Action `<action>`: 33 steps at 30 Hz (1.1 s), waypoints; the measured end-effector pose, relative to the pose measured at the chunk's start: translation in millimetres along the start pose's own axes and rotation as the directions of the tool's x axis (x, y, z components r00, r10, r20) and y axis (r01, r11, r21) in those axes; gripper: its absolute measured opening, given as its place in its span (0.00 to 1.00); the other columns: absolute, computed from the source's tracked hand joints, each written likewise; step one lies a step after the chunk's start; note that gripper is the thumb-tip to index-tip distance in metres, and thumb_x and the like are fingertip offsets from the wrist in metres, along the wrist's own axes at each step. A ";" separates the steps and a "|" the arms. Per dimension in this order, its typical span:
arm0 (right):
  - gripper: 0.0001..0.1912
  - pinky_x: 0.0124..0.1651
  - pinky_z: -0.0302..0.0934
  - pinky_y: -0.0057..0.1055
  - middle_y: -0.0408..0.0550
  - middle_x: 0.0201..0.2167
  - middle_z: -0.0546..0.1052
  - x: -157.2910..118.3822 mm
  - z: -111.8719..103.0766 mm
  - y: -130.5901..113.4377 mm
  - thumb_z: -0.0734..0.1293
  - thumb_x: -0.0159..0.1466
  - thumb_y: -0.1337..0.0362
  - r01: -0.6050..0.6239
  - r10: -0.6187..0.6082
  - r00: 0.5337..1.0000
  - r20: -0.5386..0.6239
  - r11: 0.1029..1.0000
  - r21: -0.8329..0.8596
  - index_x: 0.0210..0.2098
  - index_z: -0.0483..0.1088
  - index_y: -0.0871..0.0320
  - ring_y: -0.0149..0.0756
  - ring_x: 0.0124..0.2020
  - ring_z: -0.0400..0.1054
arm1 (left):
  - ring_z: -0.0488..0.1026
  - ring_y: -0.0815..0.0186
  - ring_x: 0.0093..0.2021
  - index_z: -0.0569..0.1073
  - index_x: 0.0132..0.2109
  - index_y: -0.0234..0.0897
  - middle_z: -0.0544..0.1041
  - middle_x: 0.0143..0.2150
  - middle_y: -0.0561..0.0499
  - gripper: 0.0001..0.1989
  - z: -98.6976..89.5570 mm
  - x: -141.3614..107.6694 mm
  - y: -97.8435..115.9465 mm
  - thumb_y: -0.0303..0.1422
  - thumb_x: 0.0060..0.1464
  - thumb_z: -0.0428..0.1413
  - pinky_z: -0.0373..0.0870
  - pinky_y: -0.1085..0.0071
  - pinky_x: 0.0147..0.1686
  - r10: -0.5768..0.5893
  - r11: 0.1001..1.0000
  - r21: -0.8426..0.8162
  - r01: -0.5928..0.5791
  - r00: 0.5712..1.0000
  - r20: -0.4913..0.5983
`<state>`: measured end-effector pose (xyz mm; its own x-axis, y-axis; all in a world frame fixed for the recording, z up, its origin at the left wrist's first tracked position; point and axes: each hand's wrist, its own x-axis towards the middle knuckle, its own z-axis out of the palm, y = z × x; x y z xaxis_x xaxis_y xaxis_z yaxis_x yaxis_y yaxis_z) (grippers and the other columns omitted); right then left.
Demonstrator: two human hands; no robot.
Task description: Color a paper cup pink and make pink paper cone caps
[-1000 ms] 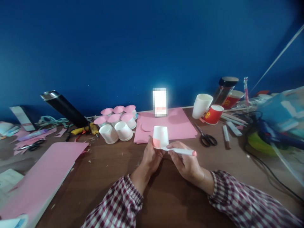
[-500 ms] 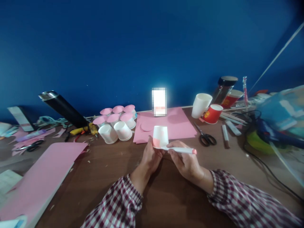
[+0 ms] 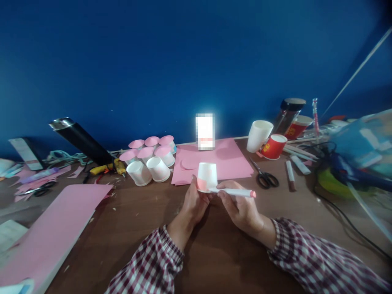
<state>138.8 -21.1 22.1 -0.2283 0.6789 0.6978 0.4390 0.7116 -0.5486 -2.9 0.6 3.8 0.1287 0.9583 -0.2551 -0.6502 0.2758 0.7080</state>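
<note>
Two hands are busy on my far-off screen: the left hand holds a small white cup, just under the middle of my view at six o'clock, and the right hand grips a white pen at four o'clock from the cup, its tip close by the low edge. I think I'd do best to hold the cup still, press softly so its wall won't bend, and draw short, even lines that meet the pink patch.
</note>
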 end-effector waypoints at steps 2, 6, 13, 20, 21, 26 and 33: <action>0.06 0.42 0.69 0.33 0.50 0.35 0.76 0.6 -0.4 -0.1 0.60 0.68 0.69 0.000 0.000 1.000 -0.008 1.000 -0.008 0.41 0.68 0.57 0.37 0.37 0.73 | 0.71 0.62 0.30 0.73 0.35 0.37 0.76 0.31 0.46 0.21 -0.3 0.5 -0.3 0.49 0.60 0.48 0.66 0.67 0.32 -0.005 1.000 -0.009 0.005 1.000 0.008; 0.05 0.42 0.69 0.32 0.50 0.34 0.76 1.3 -0.9 -0.1 0.61 0.67 0.69 -0.006 0.006 1.000 -0.007 1.000 -0.018 0.41 0.68 0.57 0.37 0.36 0.73 | 0.70 0.63 0.28 0.73 0.36 0.36 0.76 0.29 0.47 0.21 -1.4 1.4 -1.2 0.49 0.60 0.48 0.65 0.68 0.30 -0.011 1.000 -0.017 0.011 1.000 0.004; 0.05 0.38 0.68 0.30 0.49 0.32 0.75 1.7 -1.3 -0.5 0.60 0.68 0.69 0.024 -0.025 1.000 0.017 1.000 0.008 0.40 0.67 0.59 0.35 0.33 0.72 | 0.69 0.64 0.27 0.72 0.34 0.37 0.74 0.27 0.49 0.20 -6.6 4.2 -4.5 0.50 0.57 0.51 0.66 0.70 0.28 0.024 1.000 -0.006 -0.024 0.999 -0.045; 0.05 0.36 0.67 0.29 0.48 0.32 0.75 2.0 1.9 -0.3 0.60 0.67 0.70 -0.009 0.010 1.000 -0.013 0.999 0.035 0.39 0.67 0.57 0.33 0.30 0.71 | 0.70 0.64 0.28 0.71 0.33 0.38 0.74 0.28 0.49 0.18 -6.6 4.5 -3.6 0.50 0.56 0.52 0.68 0.69 0.30 0.019 1.000 -0.003 -0.019 0.999 -0.031; 0.05 0.36 0.67 0.29 0.47 0.32 0.75 2.0 2.1 -0.4 0.60 0.67 0.70 -0.009 0.010 1.000 -0.012 0.999 0.035 0.39 0.67 0.57 0.33 0.30 0.71 | 0.71 0.63 0.28 0.71 0.33 0.38 0.74 0.28 0.49 0.18 -6.4 4.4 -3.3 0.50 0.56 0.52 0.68 0.69 0.30 0.023 1.000 0.008 -0.023 0.999 -0.028; 0.05 0.36 0.67 0.29 0.48 0.32 0.75 2.5 1.1 -0.9 0.60 0.67 0.70 -0.001 0.002 1.000 -0.014 1.000 0.014 0.39 0.67 0.57 0.33 0.31 0.72 | 0.72 0.62 0.30 0.71 0.35 0.38 0.76 0.30 0.48 0.20 -6.9 5.1 -3.8 0.52 0.54 0.53 0.68 0.68 0.30 0.016 0.999 0.042 -0.016 1.000 -0.006; 0.06 0.36 0.66 0.29 0.49 0.32 0.76 2.1 -0.1 2.5 0.59 0.67 0.69 -0.010 0.009 0.999 -0.035 0.999 -0.032 0.39 0.68 0.58 0.34 0.32 0.72 | 0.72 0.61 0.32 0.72 0.36 0.37 0.76 0.32 0.47 0.20 -6.1 5.5 -4.1 0.51 0.55 0.53 0.69 0.68 0.33 0.002 1.000 0.011 -0.002 1.000 0.017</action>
<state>139.5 -18.0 22.3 -0.1940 0.6784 0.7087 0.4689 0.6986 -0.5404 -4.2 4.3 -4.5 0.1399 0.9601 -0.2422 -0.6425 0.2741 0.7156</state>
